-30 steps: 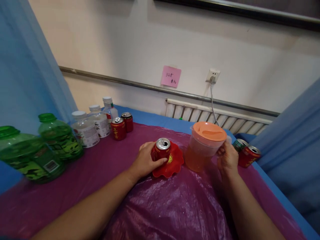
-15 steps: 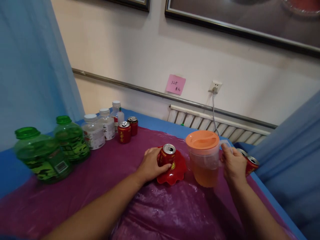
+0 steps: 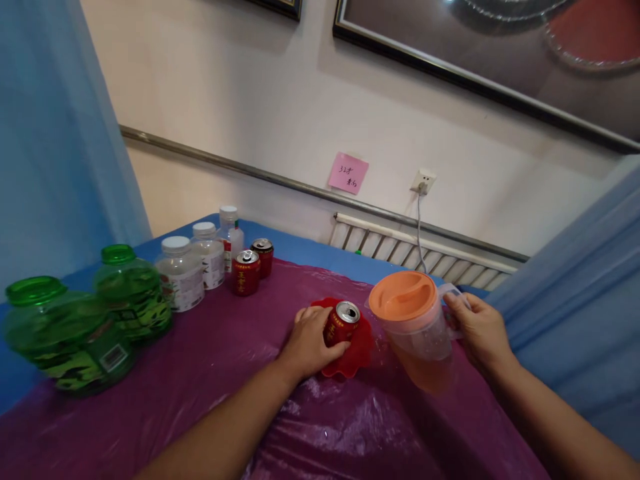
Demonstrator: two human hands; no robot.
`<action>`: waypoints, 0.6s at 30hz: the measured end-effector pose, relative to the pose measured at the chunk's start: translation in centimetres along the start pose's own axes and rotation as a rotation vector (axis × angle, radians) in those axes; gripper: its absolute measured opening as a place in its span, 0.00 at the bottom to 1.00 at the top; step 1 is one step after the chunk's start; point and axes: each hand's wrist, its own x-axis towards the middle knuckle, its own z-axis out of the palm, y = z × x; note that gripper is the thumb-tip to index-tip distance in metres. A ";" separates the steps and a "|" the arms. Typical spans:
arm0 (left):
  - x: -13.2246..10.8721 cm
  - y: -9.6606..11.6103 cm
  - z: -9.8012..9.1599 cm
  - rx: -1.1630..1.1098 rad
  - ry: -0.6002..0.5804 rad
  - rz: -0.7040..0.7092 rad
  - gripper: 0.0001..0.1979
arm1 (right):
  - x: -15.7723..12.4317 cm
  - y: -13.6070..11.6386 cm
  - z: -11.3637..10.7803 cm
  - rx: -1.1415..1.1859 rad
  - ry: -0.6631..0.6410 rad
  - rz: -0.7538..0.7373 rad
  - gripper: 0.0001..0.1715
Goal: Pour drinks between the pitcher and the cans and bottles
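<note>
My left hand [image 3: 311, 342] is wrapped round a red drink can [image 3: 342, 327] with gold lettering and an opened silver top. The can stands over a red scalloped plate [image 3: 361, 350], tilted slightly to the right. By its handle, my right hand [image 3: 483, 331] holds a clear plastic pitcher [image 3: 417, 337] with an orange lid [image 3: 403, 297] and amber liquid inside. The pitcher leans with its spout toward the can, a small gap between them. No stream of liquid shows.
On the left stand two green jars [image 3: 65, 340] [image 3: 131, 293], several clear white-capped bottles [image 3: 183, 277] and two more red cans [image 3: 245, 273] [image 3: 263, 256]. A purple plastic sheet [image 3: 200, 360] covers the table. Behind are a radiator [image 3: 400, 243] and a plugged-in cord [image 3: 420, 227]; blue curtains [image 3: 590, 267] hang at the sides.
My right hand has tipped the pitcher toward the left, spout nearer the can. My left hand keeps its hold on the can, now leaning a little. The view has shifted slightly.
</note>
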 end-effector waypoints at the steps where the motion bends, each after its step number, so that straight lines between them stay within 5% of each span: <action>1: 0.0 0.0 0.0 -0.006 -0.006 0.004 0.26 | -0.1 -0.3 0.0 -0.018 -0.007 -0.003 0.32; 18: -0.1 0.1 0.0 -0.043 -0.078 -0.030 0.31 | -0.1 -1.9 0.0 -0.297 -0.088 0.032 0.31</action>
